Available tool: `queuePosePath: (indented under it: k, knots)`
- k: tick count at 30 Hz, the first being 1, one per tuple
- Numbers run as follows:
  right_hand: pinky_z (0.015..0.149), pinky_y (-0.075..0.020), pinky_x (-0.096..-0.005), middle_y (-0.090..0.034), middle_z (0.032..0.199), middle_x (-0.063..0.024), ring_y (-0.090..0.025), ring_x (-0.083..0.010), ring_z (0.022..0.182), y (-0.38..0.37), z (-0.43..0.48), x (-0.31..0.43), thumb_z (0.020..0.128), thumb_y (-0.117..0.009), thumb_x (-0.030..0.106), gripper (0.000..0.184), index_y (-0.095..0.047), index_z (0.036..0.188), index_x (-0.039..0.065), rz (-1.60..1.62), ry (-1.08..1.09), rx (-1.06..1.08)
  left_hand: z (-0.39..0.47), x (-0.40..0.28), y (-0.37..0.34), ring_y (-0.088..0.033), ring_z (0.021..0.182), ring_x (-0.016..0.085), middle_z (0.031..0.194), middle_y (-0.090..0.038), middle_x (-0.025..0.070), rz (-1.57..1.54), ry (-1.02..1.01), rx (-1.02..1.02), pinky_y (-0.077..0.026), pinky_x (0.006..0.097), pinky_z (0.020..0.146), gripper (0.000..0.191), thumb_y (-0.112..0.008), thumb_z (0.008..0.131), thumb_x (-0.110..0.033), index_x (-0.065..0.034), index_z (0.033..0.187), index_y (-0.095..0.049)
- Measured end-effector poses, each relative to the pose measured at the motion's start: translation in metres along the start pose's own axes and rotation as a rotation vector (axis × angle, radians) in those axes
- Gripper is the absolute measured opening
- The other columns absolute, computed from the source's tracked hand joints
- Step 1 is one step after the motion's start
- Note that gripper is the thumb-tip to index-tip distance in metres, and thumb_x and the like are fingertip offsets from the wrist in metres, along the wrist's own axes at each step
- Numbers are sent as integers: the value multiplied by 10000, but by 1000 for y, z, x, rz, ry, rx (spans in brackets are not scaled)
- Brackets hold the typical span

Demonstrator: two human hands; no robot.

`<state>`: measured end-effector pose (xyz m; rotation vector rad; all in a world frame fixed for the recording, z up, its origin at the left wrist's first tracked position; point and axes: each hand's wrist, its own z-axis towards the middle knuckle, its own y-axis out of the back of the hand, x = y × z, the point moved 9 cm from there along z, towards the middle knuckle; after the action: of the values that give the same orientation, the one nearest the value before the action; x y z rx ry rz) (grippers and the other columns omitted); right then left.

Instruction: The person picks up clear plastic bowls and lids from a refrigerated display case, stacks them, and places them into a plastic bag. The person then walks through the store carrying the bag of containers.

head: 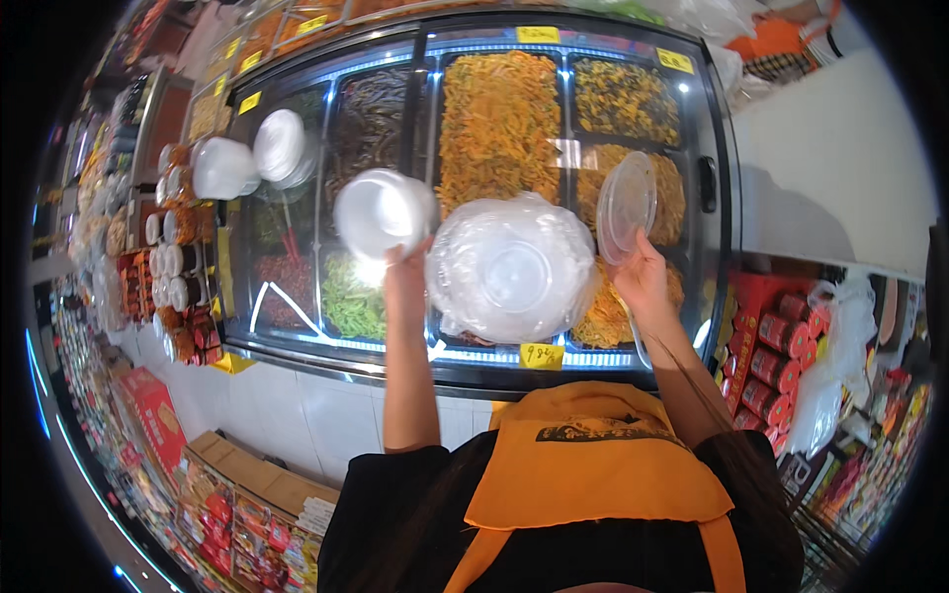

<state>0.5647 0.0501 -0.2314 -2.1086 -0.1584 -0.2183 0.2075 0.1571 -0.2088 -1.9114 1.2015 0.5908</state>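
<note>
My left hand [408, 256] grips a round white plastic tub [384, 215], its open mouth facing up, a little blurred. In my right hand [639, 270] is a clear round plastic lid [627, 204], tilted nearly on edge. Between the hands, a clear plastic bowl in a crinkled plastic bag [511, 270] rests on the glass top of a food display case [430, 44]. Beneath the glass lie trays of shredded orange pickles [500, 118], green shreds [354, 300] and dark strips [377, 104].
Stacked white lids [280, 144] and tubs [225, 169] stand at the case's left. Filled jars [182, 259] line its left side. A white counter [823, 163] adjoins on the right, with red-lidded jars [782, 333] below it. Yellow price tags [541, 356] mark the case.
</note>
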Motion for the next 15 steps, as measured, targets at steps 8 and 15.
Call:
queuePosePath:
  k: [8, 15]
  knots:
    - [1056, -449, -433, -609, 1295, -181, -600, -317, 1178, -33, 47, -73, 1029, -348, 468, 596, -495, 1372, 4, -292, -245, 5, -26, 59, -78, -627, 1089, 198, 1251, -616, 131, -367, 22, 405, -566, 348, 898, 465, -620, 957, -268, -19, 1337, -521]
    - [978, -510, -469, -642, 1227, -195, -638, -334, 1107, -69, 9, -95, 1009, -293, 518, 652, -532, 1343, 12, -179, -429, 149, -49, 83, -91, -670, 916, 246, 1034, -680, 117, -430, 315, 363, -571, 400, 821, 446, -454, 942, -400, -38, 1143, -617]
